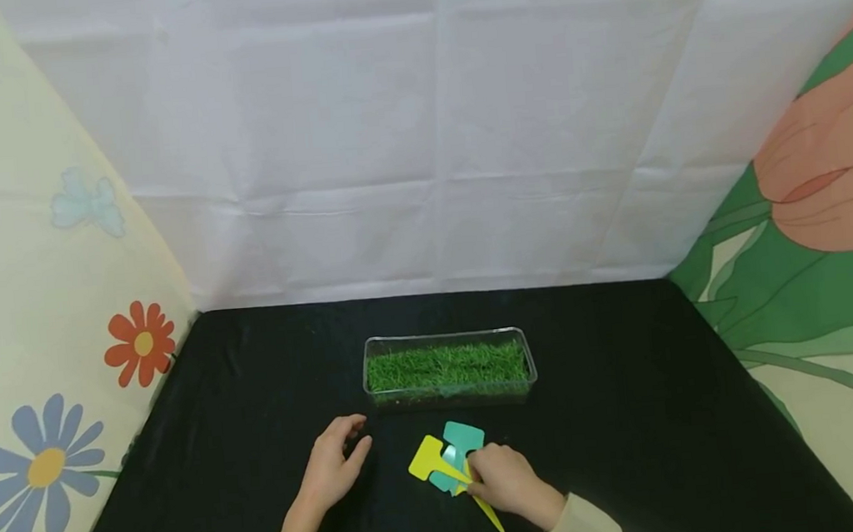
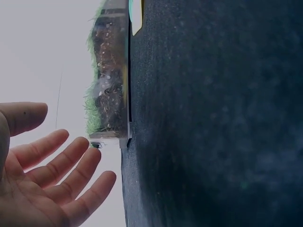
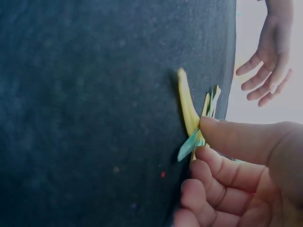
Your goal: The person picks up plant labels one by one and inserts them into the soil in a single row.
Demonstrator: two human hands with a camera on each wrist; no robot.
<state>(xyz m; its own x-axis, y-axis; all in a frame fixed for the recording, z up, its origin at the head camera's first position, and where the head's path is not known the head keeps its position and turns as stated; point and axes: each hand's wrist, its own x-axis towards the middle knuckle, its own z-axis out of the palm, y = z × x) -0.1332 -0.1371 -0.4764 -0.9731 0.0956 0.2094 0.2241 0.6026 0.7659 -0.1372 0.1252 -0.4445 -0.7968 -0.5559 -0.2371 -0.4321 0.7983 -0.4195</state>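
My right hand (image 1: 509, 478) is low over the black cloth, its thumb and forefinger pinching a small bunch of T-shaped plant labels. A yellow plant label (image 1: 428, 458) and a teal plant label (image 1: 464, 435) show in the bunch, fanned and overlapping. In the right wrist view a yellow tapered stem (image 3: 186, 101) sticks out past the thumb; how many labels are gripped is hidden. My left hand (image 1: 329, 466) hovers to the left, fingers relaxed and apart, holding nothing. Beyond both hands stands a clear plastic box (image 1: 444, 396) of green grass (image 1: 445, 366).
Black cloth (image 1: 270, 378) covers the table. A white sheet (image 1: 326, 140) hangs behind it, with flower-printed panels on the left (image 1: 24, 314) and right (image 1: 834, 284). Dark soil (image 2: 111, 71) shows through the box's side in the left wrist view.
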